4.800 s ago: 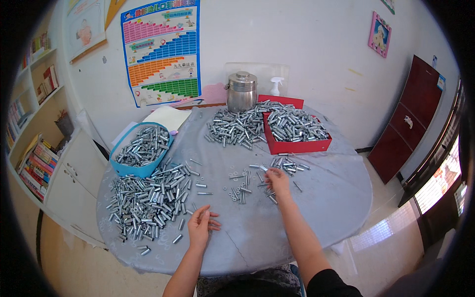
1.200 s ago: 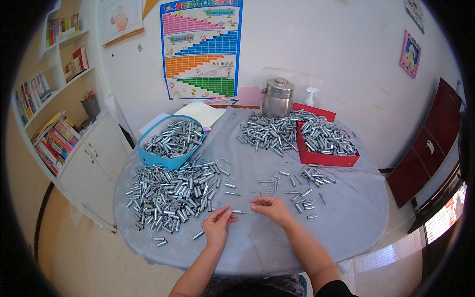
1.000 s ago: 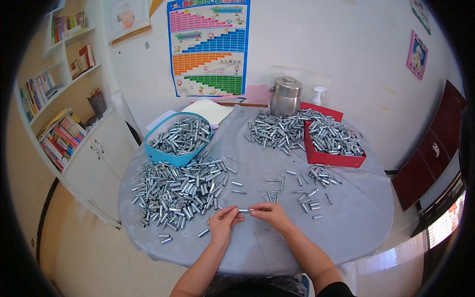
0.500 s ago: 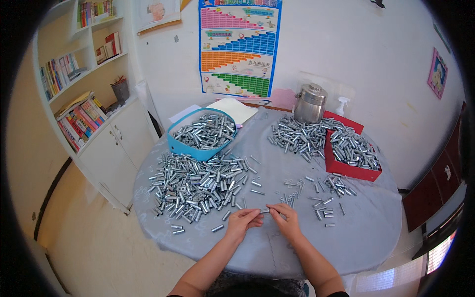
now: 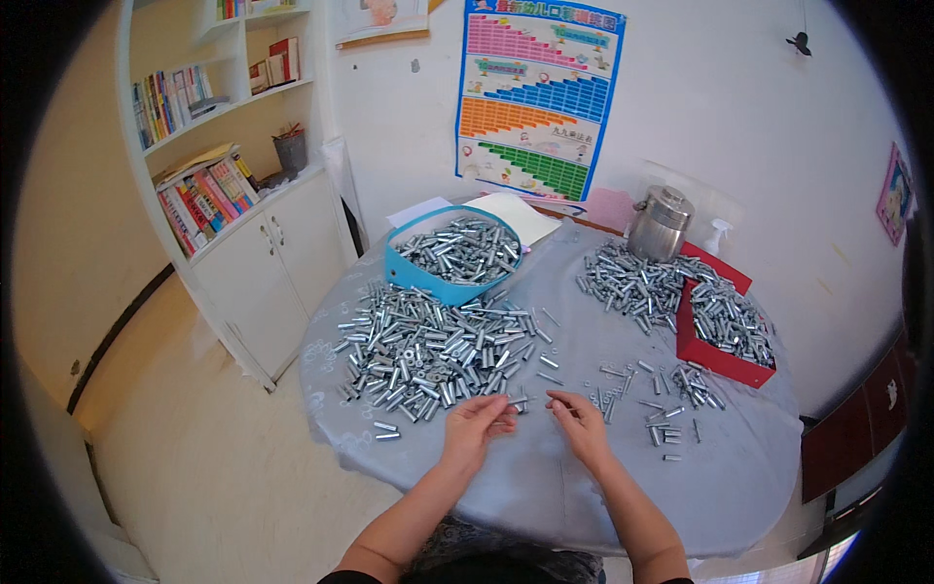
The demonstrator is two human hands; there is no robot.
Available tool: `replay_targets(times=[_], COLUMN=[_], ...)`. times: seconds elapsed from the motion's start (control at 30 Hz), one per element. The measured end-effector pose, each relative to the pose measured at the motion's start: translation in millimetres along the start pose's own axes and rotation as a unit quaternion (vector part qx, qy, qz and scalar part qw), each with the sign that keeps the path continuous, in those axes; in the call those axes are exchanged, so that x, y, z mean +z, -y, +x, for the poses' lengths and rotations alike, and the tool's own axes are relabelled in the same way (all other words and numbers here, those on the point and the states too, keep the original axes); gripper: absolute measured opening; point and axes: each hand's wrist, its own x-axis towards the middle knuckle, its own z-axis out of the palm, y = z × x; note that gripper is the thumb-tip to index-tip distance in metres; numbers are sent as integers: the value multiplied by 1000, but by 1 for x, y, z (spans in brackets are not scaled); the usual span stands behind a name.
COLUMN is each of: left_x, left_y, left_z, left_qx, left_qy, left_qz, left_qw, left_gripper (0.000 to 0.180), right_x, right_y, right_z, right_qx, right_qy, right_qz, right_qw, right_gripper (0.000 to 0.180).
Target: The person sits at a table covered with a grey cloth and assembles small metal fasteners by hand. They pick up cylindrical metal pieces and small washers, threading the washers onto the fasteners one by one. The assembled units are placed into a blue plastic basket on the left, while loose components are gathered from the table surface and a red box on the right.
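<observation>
Above the near middle of the cloth-covered table, my left hand [image 5: 477, 430] pinches a small silvery metal fastener [image 5: 520, 400] at its fingertips. It looks like a bolt or sleeve; which one is too small to tell. A short gap to the right, my right hand [image 5: 581, 429] has thumb and fingers closed together, and anything between them is too small to make out. Left of and beyond my left hand spreads a big heap of metal sleeves and bolts [image 5: 428, 341]. Thin bolts and small nuts or washers [image 5: 608, 401] lie just beyond my right hand.
A blue bin [image 5: 438, 289] full of metal pieces stands behind the left heap. At the far right are a red box [image 5: 725, 362] of metal pieces, another heap [image 5: 632, 282], a steel canister [image 5: 662, 226] and a spray bottle [image 5: 717, 236]. A bookshelf [image 5: 233, 219] stands left.
My hands, together on one metal piece before, have drawn apart, with a metal piece staying at the left fingertips. The whole view has swung left, shifting the table rightward in the picture.
</observation>
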Motion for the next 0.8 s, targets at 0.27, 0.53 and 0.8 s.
replay_targets(times=[0.27, 0.53, 0.8], left_x=[-83, -118, -115], left_y=[-70, -84, -78], left_z=[-12, -17, -12], left_qx=[232, 259, 245], left_qy=[-180, -258, -244], left_qz=[24, 9, 16], left_qw=[956, 931, 938], left_gripper=[13, 14, 13], right_x=[62, 125, 147], right_y=[26, 40, 32], right_z=[40, 88, 124], right_qx=[-195, -339, -423], right_qy=[108, 120, 150], right_qz=[-191, -234, -279], right_qw=[956, 903, 849], right_gripper=[24, 27, 21])
